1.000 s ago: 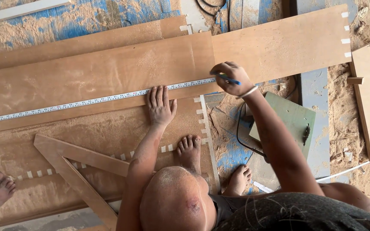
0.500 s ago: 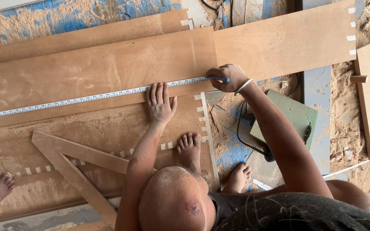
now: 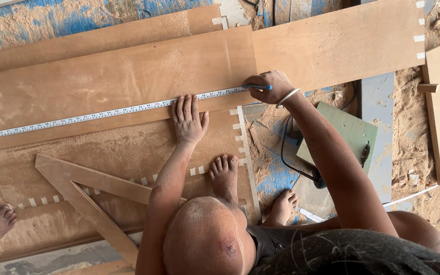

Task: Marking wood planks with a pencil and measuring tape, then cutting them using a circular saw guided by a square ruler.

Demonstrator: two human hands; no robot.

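Lying along the wooden board [image 3: 103, 81], the measuring tape [image 3: 77, 116] stretched from the picture's left edge to the board's right end. The left hand [image 3: 188, 119] pressed flat on it, fingers released and spread. The right hand [image 3: 271, 86] had its fingers clenched around a blue pen [image 3: 258, 87] at the tape's end. A wooden triangle [image 3: 85, 191] lay nearer, on sawdust-covered boards.

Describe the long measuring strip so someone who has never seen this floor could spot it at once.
Find the broad brown plywood board lying across the sawdust-covered floor. Along its lower edge runs the measuring strip, pinned by the flat left hand, with the right hand holding a blue pen at its end. It alone is thin, silver-white and tick-marked.
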